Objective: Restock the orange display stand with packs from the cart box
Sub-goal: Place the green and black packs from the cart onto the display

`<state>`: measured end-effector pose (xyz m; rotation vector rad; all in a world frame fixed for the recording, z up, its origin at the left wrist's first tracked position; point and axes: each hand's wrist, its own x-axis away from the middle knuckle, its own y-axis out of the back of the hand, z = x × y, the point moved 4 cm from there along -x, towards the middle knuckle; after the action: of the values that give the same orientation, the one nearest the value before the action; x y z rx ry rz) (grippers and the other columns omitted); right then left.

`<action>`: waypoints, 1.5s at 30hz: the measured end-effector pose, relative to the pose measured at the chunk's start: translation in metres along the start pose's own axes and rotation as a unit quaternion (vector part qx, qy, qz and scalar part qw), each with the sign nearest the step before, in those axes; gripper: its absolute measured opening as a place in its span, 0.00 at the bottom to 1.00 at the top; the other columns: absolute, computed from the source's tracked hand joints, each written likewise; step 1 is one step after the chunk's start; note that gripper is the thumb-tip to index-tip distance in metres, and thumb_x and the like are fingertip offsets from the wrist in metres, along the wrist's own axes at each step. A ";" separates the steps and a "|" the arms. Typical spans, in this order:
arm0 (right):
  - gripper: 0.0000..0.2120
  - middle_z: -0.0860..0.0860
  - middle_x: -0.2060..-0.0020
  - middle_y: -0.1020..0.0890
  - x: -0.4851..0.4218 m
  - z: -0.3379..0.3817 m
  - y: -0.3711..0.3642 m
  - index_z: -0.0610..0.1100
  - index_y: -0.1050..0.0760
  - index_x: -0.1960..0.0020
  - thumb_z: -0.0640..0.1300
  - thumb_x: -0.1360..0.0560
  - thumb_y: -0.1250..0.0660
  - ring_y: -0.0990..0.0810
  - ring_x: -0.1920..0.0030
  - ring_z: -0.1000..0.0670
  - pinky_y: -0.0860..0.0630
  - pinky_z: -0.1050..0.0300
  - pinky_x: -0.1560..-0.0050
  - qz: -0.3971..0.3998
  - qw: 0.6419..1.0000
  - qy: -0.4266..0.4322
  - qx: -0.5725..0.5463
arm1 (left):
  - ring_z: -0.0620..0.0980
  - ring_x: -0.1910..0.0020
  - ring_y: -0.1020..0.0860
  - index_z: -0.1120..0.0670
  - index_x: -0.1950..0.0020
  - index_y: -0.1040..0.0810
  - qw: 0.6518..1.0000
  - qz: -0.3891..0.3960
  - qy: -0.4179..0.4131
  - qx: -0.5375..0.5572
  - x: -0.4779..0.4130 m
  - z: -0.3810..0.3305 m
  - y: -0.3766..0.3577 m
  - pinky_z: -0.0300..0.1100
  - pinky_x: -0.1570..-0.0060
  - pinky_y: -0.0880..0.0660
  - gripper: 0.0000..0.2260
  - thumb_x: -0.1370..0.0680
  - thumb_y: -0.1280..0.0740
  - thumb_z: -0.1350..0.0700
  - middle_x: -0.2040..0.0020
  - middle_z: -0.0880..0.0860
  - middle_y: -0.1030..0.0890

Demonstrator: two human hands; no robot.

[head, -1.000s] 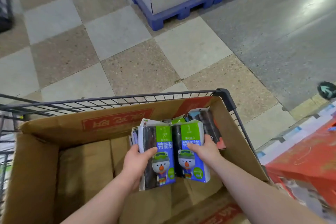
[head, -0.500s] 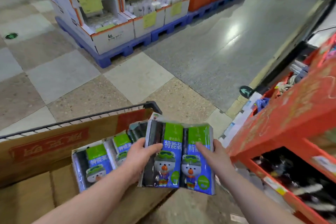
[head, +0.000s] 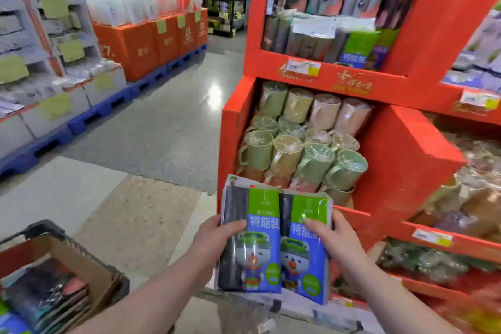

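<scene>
Fig.: my left hand (head: 214, 238) and right hand (head: 337, 243) grip the packs (head: 273, 241) by their side edges, long axis upright, printed faces toward me, just before the orange display stand (head: 406, 160). Cart box (head: 81, 260) lower left; open floor (head: 151, 130) beyond.

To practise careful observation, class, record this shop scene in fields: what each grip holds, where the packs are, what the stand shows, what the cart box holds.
Left grip: holds the left edge of the blue-and-green plastic cartoon packs
Right grip: holds their right edge
Packs' place: held before the orange cardboard display stand
Stand's middle shelf: wrapped green and beige mugs
Brown cardboard cart box: more packs inside
</scene>
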<state>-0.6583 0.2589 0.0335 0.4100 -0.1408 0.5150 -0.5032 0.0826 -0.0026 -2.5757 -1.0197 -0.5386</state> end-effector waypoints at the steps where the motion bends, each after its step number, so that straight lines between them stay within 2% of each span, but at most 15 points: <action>1: 0.08 0.51 0.56 0.17 -0.001 0.000 0.020 0.49 0.25 0.52 0.40 0.27 0.29 0.19 0.59 0.54 0.23 0.62 0.59 -0.017 1.000 0.007 -0.006 | 0.55 0.59 0.16 0.58 0.47 0.19 1.000 0.015 -0.003 -0.004 0.000 -0.004 -0.019 0.41 0.63 0.22 0.09 0.26 0.29 0.60 0.56 0.57 0.14; 2: 0.07 0.50 0.56 0.17 -0.002 0.001 0.038 0.49 0.24 0.52 0.42 0.27 0.28 0.18 0.58 0.53 0.22 0.58 0.57 -0.031 0.999 0.013 -0.007 | 0.55 0.58 0.15 0.58 0.47 0.19 0.999 0.030 -0.012 -0.011 0.000 -0.008 -0.035 0.42 0.61 0.21 0.08 0.26 0.30 0.60 0.56 0.57 0.14; 6: 0.05 0.51 0.58 0.18 -0.006 0.017 0.087 0.46 0.25 0.52 0.44 0.26 0.30 0.22 0.61 0.57 0.27 0.69 0.64 -0.081 0.996 0.048 0.010 | 0.56 0.54 0.16 0.56 0.46 0.18 0.996 0.066 -0.046 -0.036 -0.001 -0.032 -0.083 0.51 0.50 0.20 0.10 0.27 0.29 0.59 0.54 0.56 0.14; 8: 0.08 0.49 0.56 0.19 -0.013 0.029 0.103 0.44 0.25 0.50 0.44 0.26 0.29 0.21 0.58 0.52 0.27 0.59 0.59 -0.097 0.994 0.056 0.012 | 0.57 0.52 0.16 0.55 0.46 0.18 0.994 0.082 -0.056 -0.044 -0.006 -0.047 -0.098 0.56 0.45 0.22 0.14 0.30 0.26 0.55 0.52 0.56 0.14; 10: 0.10 0.50 0.56 0.21 -0.022 0.048 0.118 0.44 0.27 0.48 0.41 0.27 0.29 0.22 0.56 0.49 0.31 0.57 0.56 -0.111 0.990 0.073 0.043 | 0.59 0.52 0.16 0.56 0.45 0.18 0.993 0.096 -0.057 -0.038 -0.014 -0.063 -0.110 0.60 0.44 0.23 0.14 0.29 0.27 0.55 0.52 0.57 0.15; 13: 0.13 0.51 0.58 0.22 -0.045 0.078 0.140 0.46 0.29 0.49 0.36 0.29 0.29 0.24 0.57 0.50 0.32 0.58 0.56 -0.130 0.981 0.106 0.095 | 0.61 0.53 0.16 0.59 0.44 0.19 0.991 0.113 -0.070 -0.024 -0.036 -0.089 -0.129 0.60 0.47 0.21 0.13 0.27 0.29 0.58 0.52 0.60 0.15; 16: 0.13 0.50 0.61 0.21 -0.075 0.114 0.164 0.45 0.28 0.51 0.35 0.31 0.29 0.23 0.58 0.48 0.27 0.53 0.53 -0.144 0.975 0.120 0.119 | 0.59 0.59 0.16 0.61 0.45 0.20 0.987 0.139 -0.081 0.003 -0.063 -0.119 -0.151 0.51 0.59 0.19 0.09 0.25 0.32 0.61 0.54 0.61 0.15; 20: 0.13 0.48 0.60 0.20 -0.122 0.175 0.190 0.46 0.26 0.54 0.38 0.34 0.25 0.23 0.56 0.47 0.27 0.54 0.53 -0.172 0.966 0.139 0.134 | 0.61 0.54 0.16 0.62 0.44 0.20 0.980 0.161 -0.117 0.001 -0.108 -0.173 -0.174 0.57 0.50 0.20 0.14 0.27 0.29 0.58 0.53 0.61 0.15; 23: 0.22 0.47 0.56 0.22 -0.145 0.219 0.200 0.46 0.28 0.50 0.44 0.41 0.24 0.24 0.56 0.48 0.30 0.57 0.58 -0.189 0.954 0.144 0.183 | 0.62 0.56 0.16 0.63 0.44 0.21 0.976 0.182 -0.116 0.015 -0.127 -0.204 -0.185 0.53 0.56 0.20 0.11 0.25 0.32 0.60 0.52 0.63 0.16; 26: 0.19 0.45 0.54 0.23 -0.173 0.265 0.211 0.45 0.28 0.45 0.39 0.33 0.26 0.26 0.55 0.47 0.32 0.58 0.59 -0.224 0.927 0.163 0.253 | 0.61 0.57 0.16 0.63 0.44 0.21 0.968 0.206 -0.137 0.024 -0.150 -0.243 -0.195 0.49 0.61 0.20 0.10 0.24 0.33 0.62 0.52 0.63 0.16; 30: 0.24 0.47 0.49 0.23 -0.198 0.321 0.225 0.47 0.26 0.36 0.39 0.31 0.30 0.26 0.51 0.48 0.29 0.58 0.51 -0.246 0.894 0.192 0.322 | 0.58 0.63 0.16 0.63 0.46 0.20 0.958 0.220 -0.181 0.036 -0.170 -0.286 -0.210 0.45 0.68 0.20 0.09 0.24 0.34 0.63 0.56 0.62 0.15; 36: 0.20 0.41 0.49 0.20 -0.239 0.380 0.246 0.38 0.24 0.40 0.40 0.32 0.30 0.21 0.49 0.42 0.21 0.49 0.49 -0.256 0.857 0.151 0.421 | 0.57 0.65 0.17 0.62 0.48 0.21 0.958 0.197 -0.204 0.046 -0.192 -0.325 -0.222 0.46 0.66 0.20 0.07 0.25 0.33 0.61 0.58 0.61 0.15; 38: 0.19 0.40 0.52 0.19 -0.257 0.391 0.252 0.38 0.23 0.42 0.40 0.32 0.29 0.19 0.52 0.42 0.20 0.48 0.51 -0.254 0.852 0.144 0.434 | 0.58 0.64 0.17 0.62 0.48 0.20 0.958 0.191 -0.207 0.054 -0.196 -0.334 -0.223 0.48 0.63 0.20 0.08 0.25 0.33 0.61 0.56 0.62 0.15; 41: 0.16 0.41 0.57 0.19 -0.287 0.400 0.255 0.36 0.21 0.46 0.39 0.32 0.31 0.20 0.60 0.43 0.21 0.52 0.62 -0.238 0.843 0.133 0.463 | 0.57 0.66 0.17 0.61 0.50 0.19 0.956 0.179 -0.219 0.072 -0.196 -0.347 -0.222 0.46 0.67 0.20 0.06 0.24 0.34 0.61 0.59 0.61 0.15; 45: 0.16 0.42 0.54 0.20 -0.328 0.399 0.256 0.36 0.22 0.43 0.41 0.29 0.31 0.20 0.55 0.43 0.25 0.55 0.64 -0.211 0.816 0.105 0.528 | 0.57 0.67 0.17 0.61 0.49 0.20 0.954 0.169 -0.228 0.098 -0.196 -0.360 -0.227 0.46 0.71 0.21 0.07 0.24 0.34 0.61 0.58 0.61 0.15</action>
<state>-1.0816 0.1487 0.4086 1.4351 0.4822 0.1434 -0.8762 -0.0251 0.2596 -2.6612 -0.6808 0.2460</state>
